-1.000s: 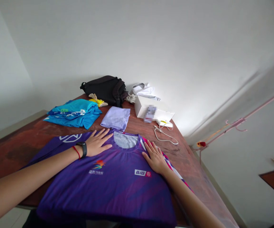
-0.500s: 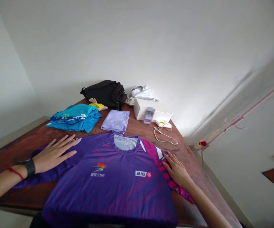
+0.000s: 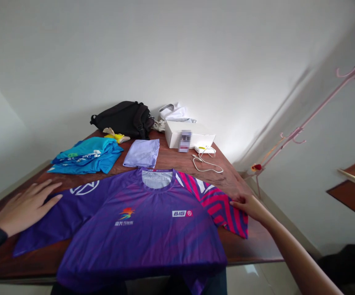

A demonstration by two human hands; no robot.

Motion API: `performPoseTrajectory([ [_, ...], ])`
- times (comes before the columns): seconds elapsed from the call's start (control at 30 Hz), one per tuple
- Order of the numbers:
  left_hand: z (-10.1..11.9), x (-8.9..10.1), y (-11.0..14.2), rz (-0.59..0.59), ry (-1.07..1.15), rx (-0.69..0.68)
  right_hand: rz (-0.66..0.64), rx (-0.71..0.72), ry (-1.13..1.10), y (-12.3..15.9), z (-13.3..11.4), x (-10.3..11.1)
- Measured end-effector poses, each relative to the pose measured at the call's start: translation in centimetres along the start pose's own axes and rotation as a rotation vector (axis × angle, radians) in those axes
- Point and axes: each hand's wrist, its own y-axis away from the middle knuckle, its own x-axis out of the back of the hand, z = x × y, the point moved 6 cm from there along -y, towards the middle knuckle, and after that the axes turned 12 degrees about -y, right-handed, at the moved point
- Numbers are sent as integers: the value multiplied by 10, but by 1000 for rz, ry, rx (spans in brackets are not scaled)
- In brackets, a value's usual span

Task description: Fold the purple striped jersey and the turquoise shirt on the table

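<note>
A purple T-shirt (image 3: 153,233) lies spread front up on the table, its collar away from me and its hem drooping over the near edge. Its right-hand sleeve carries pink stripes. My right hand (image 3: 249,208) has its fingers closed on the upper edge of that striped sleeve, near the cuff. On the other side, my left hand (image 3: 26,207) is open, fingers stretched out, at the upper edge of the plain purple sleeve. Whether its palm touches the cloth I cannot tell.
Behind the shirt lie a folded blue garment (image 3: 87,157) and a folded lavender cloth (image 3: 142,153). A black backpack (image 3: 120,119), a white box (image 3: 171,135) and a white device with a cable (image 3: 204,150) are farther back. A pink rack (image 3: 315,110) stands right of the wooden table (image 3: 177,157).
My right hand has slid outward along the striped sleeve and closed on it; that sleeve is now spread flatter. My left hand has moved left, uncovering the white sleeve logo.
</note>
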Motion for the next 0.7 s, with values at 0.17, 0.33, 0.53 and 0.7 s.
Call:
performPoseTrajectory([
  [0.17,113,84,-15,92,302,-123,-30,2,-168,1,-13,6],
  [0.33,263,115,-15,-71,374,-621,-19,-133,-350,10,-21,17],
  [0.53,375,109,-26,-115,410,-814,145,-252,-460,19,-6,24],
  [0.7,417,100,-53,-112,393,-761,89,-254,-422,27,-3,13],
])
